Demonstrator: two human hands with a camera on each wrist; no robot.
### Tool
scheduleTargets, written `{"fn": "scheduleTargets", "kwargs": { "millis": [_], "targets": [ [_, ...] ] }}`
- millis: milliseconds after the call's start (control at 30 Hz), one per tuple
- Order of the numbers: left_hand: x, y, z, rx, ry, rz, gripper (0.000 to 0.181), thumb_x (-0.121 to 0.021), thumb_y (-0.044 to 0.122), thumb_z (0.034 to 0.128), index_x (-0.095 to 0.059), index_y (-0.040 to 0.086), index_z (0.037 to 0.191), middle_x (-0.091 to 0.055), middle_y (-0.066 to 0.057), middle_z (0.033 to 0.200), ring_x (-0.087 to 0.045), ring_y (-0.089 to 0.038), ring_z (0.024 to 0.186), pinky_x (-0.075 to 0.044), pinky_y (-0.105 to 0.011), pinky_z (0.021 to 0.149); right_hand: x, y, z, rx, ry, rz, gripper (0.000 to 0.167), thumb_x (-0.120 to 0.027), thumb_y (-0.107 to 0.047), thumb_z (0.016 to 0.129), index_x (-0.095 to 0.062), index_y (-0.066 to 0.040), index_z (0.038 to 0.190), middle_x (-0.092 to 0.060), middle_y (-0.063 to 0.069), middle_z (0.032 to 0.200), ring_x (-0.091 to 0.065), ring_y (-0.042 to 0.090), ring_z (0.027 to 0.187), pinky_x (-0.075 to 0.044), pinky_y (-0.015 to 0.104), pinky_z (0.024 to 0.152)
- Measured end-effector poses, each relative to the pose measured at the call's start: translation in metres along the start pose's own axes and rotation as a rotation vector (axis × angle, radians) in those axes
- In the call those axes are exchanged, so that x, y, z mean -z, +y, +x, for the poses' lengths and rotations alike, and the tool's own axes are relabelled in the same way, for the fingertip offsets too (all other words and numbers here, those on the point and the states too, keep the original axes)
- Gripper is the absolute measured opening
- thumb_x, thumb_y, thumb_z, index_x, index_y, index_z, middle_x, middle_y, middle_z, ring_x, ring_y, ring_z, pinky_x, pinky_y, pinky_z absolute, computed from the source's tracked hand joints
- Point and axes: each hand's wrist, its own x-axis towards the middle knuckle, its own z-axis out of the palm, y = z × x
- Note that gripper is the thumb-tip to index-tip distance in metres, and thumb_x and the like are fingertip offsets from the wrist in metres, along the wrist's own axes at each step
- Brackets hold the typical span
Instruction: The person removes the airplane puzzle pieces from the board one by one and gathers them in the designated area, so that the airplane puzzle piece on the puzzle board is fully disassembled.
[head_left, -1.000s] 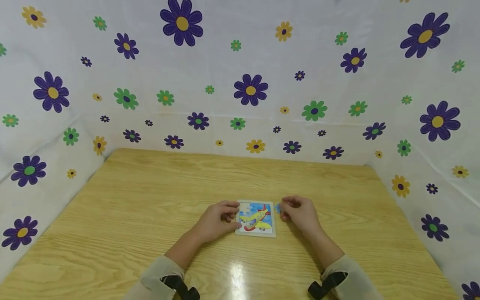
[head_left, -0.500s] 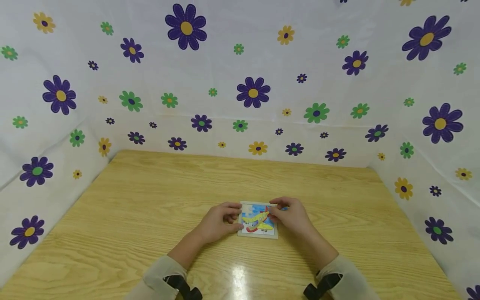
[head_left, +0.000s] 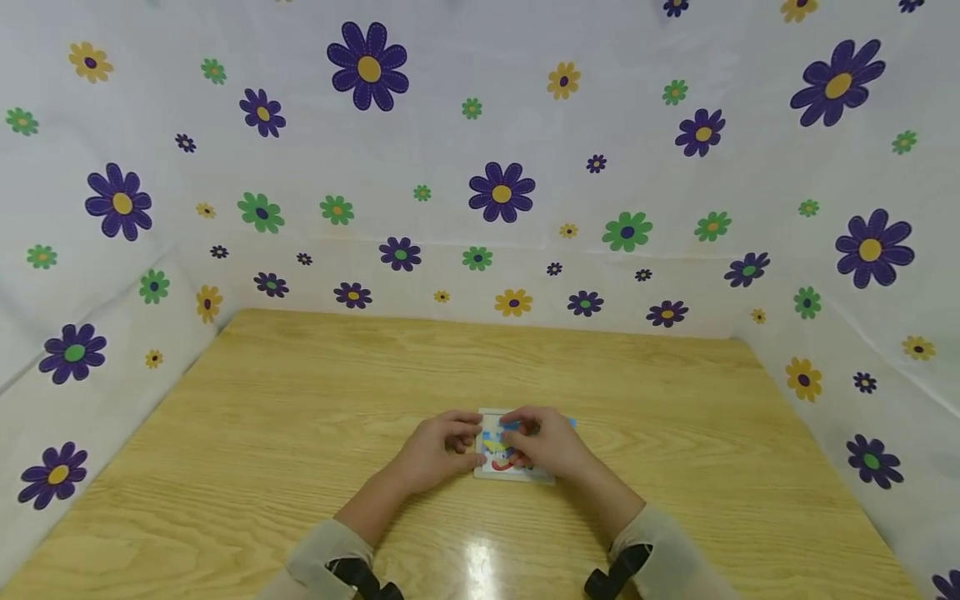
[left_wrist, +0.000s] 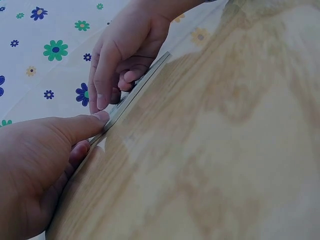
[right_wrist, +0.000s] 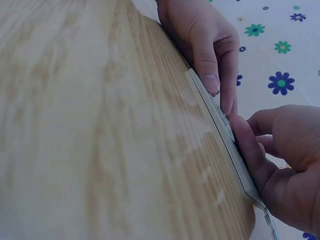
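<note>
A small jigsaw puzzle [head_left: 498, 464] with a yellow and red airplane picture lies in a pale frame [head_left: 517, 477] on the wooden table. My left hand [head_left: 438, 447] grips the frame's left side, its thumb [left_wrist: 95, 120] on the rim and the other fingers along the edge. Over the puzzle, my right hand [head_left: 553, 442] has thumb and index finger brought together at the upper middle, pinching what seems a small blue puzzle piece, mostly hidden by the fingers. The right hand covers much of the picture. A blue piece [head_left: 573, 422] shows just beyond the frame's right edge.
The wood-grain table [head_left: 337, 375] stretches out around the puzzle. A white cloth [head_left: 420, 142] printed with purple, green and yellow flowers hangs behind it and along both sides. Dark camera straps sit on both wrists.
My right hand has moved left, from beside the frame's right edge to over the puzzle. The blue piece at the right is now uncovered. My left hand stays at the frame's left side.
</note>
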Motion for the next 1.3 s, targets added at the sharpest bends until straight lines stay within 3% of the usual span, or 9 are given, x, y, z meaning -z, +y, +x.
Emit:
{"fn": "scheduleTargets", "kwargs": {
  "millis": [267,467,633,933,1067,1167,1300],
  "targets": [
    [0.004,0.001,0.003,-0.034,0.029,0.015,0.039,-0.080,0.017,0.0861,-0.071,-0.003,0.119,-0.061,-0.012,0.135,-0.062,-0.015,0.096,-0.055,-0.020,0.079,-0.001,-0.006,0.004,0.082,-0.002,-0.138,0.029,-0.063,-0.007,0.097,-0.067,-0.002,0.125,-0.061,0.007,0.070,-0.061,0.012,0.054,-0.054,0.025,0.051],
    [0.009,0.002,0.003,-0.020,0.027,0.013,0.041,-0.080,0.017,0.0858,-0.070,-0.003,0.120,-0.061,-0.011,0.135,-0.062,-0.015,0.096,-0.055,-0.020,0.079,-0.002,-0.009,0.006,0.124,0.024,-0.282,0.027,-0.063,-0.011,0.097,-0.070,-0.008,0.124,-0.055,0.001,0.064,-0.054,0.011,0.046,-0.046,0.024,0.045],
    [0.010,0.003,0.003,-0.006,0.023,0.011,0.041,-0.080,0.017,0.0860,-0.070,-0.003,0.120,-0.061,-0.009,0.135,-0.061,-0.014,0.097,-0.054,-0.020,0.080,-0.004,-0.010,0.007,0.138,0.041,-0.340,0.024,-0.063,-0.013,0.098,-0.070,-0.011,0.121,-0.054,0.001,0.066,-0.051,0.010,0.045,-0.041,0.022,0.044],
    [0.006,0.005,0.000,0.003,0.012,-0.004,0.040,-0.080,0.015,0.0857,-0.070,-0.003,0.120,-0.061,-0.012,0.135,-0.060,-0.013,0.094,-0.054,-0.019,0.078,-0.011,-0.012,-0.002,0.125,0.135,-0.399,0.022,-0.066,-0.011,0.095,-0.071,-0.012,0.116,-0.052,0.016,0.106,-0.052,0.013,0.055,-0.043,0.019,0.048],
    [0.004,0.005,0.000,-0.005,0.012,-0.003,0.040,-0.080,0.015,0.0859,-0.070,-0.003,0.120,-0.061,-0.012,0.135,-0.060,-0.014,0.094,-0.054,-0.019,0.078,-0.013,-0.014,-0.004,0.162,0.187,-0.462,0.020,-0.067,-0.011,0.094,-0.074,-0.012,0.112,-0.050,0.019,0.117,-0.050,0.018,0.081,-0.041,0.021,0.057],
    [0.003,0.004,0.000,-0.001,0.010,0.001,0.041,-0.080,0.016,0.0861,-0.070,-0.003,0.121,-0.061,-0.010,0.134,-0.060,-0.014,0.094,-0.054,-0.020,0.078,-0.011,-0.012,-0.004,0.168,0.188,-0.455,0.020,-0.067,-0.010,0.094,-0.075,-0.013,0.112,-0.050,0.019,0.121,-0.054,0.018,0.080,-0.044,0.022,0.057],
    [0.001,0.003,0.000,0.001,0.000,-0.001,0.041,-0.079,0.017,0.0867,-0.069,-0.002,0.122,-0.061,-0.010,0.135,-0.060,-0.013,0.095,-0.054,-0.020,0.078,-0.006,-0.007,-0.005,0.137,0.172,-0.381,0.027,-0.064,-0.006,0.095,-0.071,-0.010,0.121,-0.052,0.019,0.121,-0.051,0.012,0.056,-0.046,0.022,0.050]
  ]
}}
